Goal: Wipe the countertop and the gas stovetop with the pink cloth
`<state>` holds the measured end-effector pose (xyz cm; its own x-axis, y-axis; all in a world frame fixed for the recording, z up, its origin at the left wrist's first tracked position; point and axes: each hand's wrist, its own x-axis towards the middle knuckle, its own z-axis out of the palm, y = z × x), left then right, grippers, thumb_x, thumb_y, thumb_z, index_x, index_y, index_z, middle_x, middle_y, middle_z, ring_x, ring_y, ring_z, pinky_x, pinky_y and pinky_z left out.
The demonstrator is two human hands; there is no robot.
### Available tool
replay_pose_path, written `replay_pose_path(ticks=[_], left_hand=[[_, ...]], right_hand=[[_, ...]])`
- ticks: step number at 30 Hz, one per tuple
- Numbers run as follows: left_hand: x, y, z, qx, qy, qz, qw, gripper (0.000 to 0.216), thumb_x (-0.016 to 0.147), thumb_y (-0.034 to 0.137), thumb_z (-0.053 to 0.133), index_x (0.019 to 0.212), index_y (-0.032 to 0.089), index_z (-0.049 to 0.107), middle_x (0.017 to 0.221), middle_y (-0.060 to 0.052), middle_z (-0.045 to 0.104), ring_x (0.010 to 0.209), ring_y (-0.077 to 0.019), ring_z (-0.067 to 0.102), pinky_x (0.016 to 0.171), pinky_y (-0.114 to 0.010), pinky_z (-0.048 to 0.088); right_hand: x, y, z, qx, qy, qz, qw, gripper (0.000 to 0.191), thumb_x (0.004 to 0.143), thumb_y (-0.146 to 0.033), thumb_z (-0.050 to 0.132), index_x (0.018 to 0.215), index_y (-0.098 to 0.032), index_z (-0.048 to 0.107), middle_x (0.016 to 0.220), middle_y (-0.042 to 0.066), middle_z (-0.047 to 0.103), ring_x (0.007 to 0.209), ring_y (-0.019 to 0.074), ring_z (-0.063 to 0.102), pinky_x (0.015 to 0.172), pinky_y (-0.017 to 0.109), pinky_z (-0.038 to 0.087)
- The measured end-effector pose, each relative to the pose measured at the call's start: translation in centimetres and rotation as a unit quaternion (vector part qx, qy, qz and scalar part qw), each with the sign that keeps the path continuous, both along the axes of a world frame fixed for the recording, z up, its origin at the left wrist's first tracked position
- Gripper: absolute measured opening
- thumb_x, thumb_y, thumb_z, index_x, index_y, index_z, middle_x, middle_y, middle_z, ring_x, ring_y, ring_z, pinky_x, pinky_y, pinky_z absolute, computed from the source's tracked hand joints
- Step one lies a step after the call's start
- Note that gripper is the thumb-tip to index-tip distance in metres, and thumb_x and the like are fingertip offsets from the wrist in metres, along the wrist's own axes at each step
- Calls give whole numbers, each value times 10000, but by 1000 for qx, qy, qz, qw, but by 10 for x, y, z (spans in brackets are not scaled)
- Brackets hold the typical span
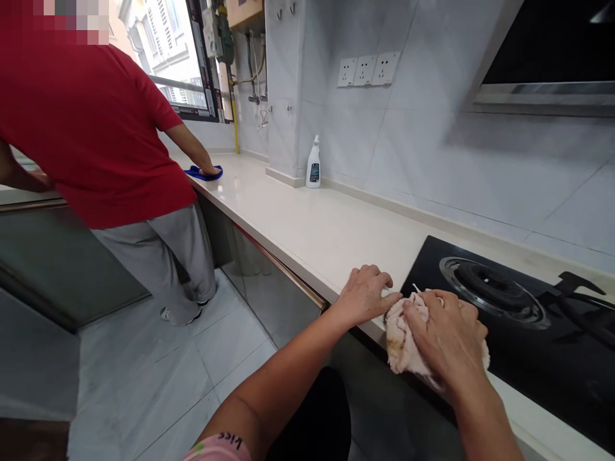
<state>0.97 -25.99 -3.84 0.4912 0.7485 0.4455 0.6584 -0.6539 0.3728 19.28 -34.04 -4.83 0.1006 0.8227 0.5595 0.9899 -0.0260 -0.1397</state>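
Observation:
My right hand (449,330) is closed over a crumpled, stained pale pink cloth (401,346) at the front corner of the black gas stove (523,365). Part of the cloth hangs past the counter's edge. Just to the left, my left hand (368,294) rests on the white countertop (307,224) with its thumb and fingers apart and nothing in it. Its thumb tip comes close to the cloth. On the stove, a round burner (494,285) lies beyond my right hand.
A white spray bottle (313,165) stands against the tiled wall. Along the counter to the left, a person in a red shirt (96,128) presses a blue cloth (204,173) on the surface. A range hood (548,96) juts out above the stove. Metal handles (278,259) run below the counter.

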Motion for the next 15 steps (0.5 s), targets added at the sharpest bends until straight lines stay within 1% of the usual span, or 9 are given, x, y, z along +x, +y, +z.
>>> replay_pose_path(ticks=[2, 4, 5, 7, 9, 12, 15], left_hand=[[-1, 0, 1, -7, 2, 4, 1000, 291, 996, 494, 636, 1092, 223, 684, 1149, -71, 673, 1165, -255, 595, 1025, -400, 446], [-1, 0, 3, -15, 8, 5, 1000, 288, 989, 485, 647, 1096, 221, 686, 1157, -72, 674, 1172, -256, 598, 1028, -402, 449], [-1, 0, 4, -18, 11, 6, 1000, 284, 987, 481, 648, 1095, 221, 688, 1159, -72, 675, 1172, -256, 599, 1028, -403, 451], [-1, -1, 6, -21, 14, 13, 1000, 275, 985, 471, 645, 1087, 221, 694, 1151, -71, 678, 1168, -257, 603, 1027, -407, 455], [-1, -1, 7, -25, 17, 18, 999, 265, 984, 459, 639, 1079, 218, 698, 1141, -71, 681, 1170, -262, 604, 1027, -411, 457], [-1, -3, 9, -28, 17, 19, 999, 238, 979, 432, 637, 1067, 219, 698, 1143, -71, 681, 1174, -261, 606, 1034, -410, 455], [-1, -4, 10, -29, 7, 15, 999, 215, 972, 410, 637, 1055, 220, 696, 1143, -68, 683, 1172, -257, 610, 1046, -412, 451]], right_hand=[[2, -9, -4, 4, 11, 14, 1000, 425, 989, -473, 651, 1326, -218, 612, 1363, 100, 616, 1146, 239, 636, 971, 476, 568], [7, -23, -7, 7, 23, 26, 999, 362, 1003, -461, 610, 1305, -261, 630, 1360, 96, 615, 1137, 244, 628, 949, 462, 571], [10, -31, -8, 8, 30, 33, 999, 332, 1012, -445, 573, 1296, -285, 638, 1354, 95, 615, 1140, 255, 621, 935, 462, 572], [19, -46, -9, 13, 39, 54, 998, 333, 1020, -411, 478, 1288, -306, 647, 1347, 99, 608, 1183, 295, 592, 930, 487, 562], [30, -60, -9, 18, 37, 66, 997, 363, 1011, -414, 417, 1240, -283, 666, 1346, 104, 602, 1218, 333, 564, 948, 532, 540], [57, -82, -13, 31, 31, 49, 998, 404, 999, -491, 391, 1118, -258, 699, 1323, 106, 625, 1205, 362, 575, 965, 580, 507], [97, -108, -25, 49, 20, 40, 998, 437, 982, -548, 403, 1078, -252, 710, 1246, 108, 668, 1172, 360, 623, 982, 581, 496]])
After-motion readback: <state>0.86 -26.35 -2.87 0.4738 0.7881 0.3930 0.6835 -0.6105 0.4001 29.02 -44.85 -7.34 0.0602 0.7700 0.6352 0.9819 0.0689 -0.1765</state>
